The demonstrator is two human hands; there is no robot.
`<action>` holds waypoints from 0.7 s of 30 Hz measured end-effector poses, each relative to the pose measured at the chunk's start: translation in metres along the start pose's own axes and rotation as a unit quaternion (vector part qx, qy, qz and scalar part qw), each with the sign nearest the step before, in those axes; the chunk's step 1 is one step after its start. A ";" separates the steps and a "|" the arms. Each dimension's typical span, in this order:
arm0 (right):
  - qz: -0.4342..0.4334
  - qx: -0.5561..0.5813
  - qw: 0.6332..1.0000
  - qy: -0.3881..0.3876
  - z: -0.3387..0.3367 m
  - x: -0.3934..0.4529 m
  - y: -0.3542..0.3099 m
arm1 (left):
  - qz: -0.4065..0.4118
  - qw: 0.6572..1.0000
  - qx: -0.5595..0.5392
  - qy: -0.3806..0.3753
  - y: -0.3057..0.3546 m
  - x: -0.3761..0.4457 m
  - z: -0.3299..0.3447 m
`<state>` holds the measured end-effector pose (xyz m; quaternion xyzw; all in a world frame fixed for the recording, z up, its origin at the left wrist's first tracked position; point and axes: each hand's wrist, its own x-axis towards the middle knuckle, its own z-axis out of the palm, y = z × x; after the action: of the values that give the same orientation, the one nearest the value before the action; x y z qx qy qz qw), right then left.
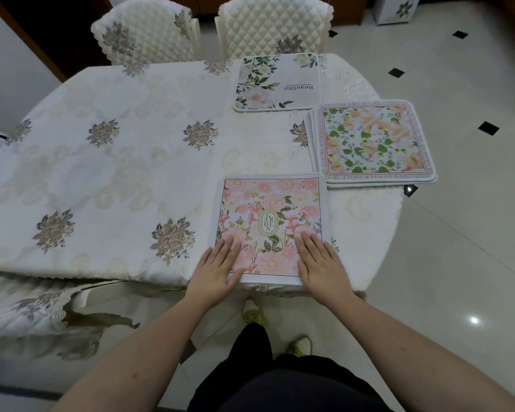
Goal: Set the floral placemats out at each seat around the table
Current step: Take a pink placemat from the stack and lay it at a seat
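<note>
Pink placemat (269,230) pressed flat at the table's (101,173) near edge.
It is touched by the left hand (217,267) and right hand (320,263), fingers straight, nothing gripped. "GARDEN" is read lengthwise. A "Beautiful" placemat (277,81) lies at the far edge; a stack of placemats (372,142) overhangs the right edge.
</note>
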<state>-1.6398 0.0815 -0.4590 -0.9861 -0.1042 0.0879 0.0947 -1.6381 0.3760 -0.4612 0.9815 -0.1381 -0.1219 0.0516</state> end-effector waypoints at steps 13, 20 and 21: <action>0.006 -0.016 1.000 -0.019 -0.004 0.001 -0.003 | -0.011 1.000 -0.011 -0.010 -0.020 -0.011 -0.003; 0.041 -0.032 0.998 -0.046 -0.008 -0.001 -0.003 | 0.032 0.997 0.019 -0.064 -0.034 -0.008 -0.017; 0.056 -0.031 0.997 -0.045 -0.012 -0.004 -0.004 | 0.037 0.996 0.031 -0.073 -0.035 -0.007 -0.019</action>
<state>-1.6423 0.0827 -0.4460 -0.9879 -0.0556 0.1343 0.0541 -1.6306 0.4130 -0.4457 0.9653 -0.1818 -0.1868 0.0151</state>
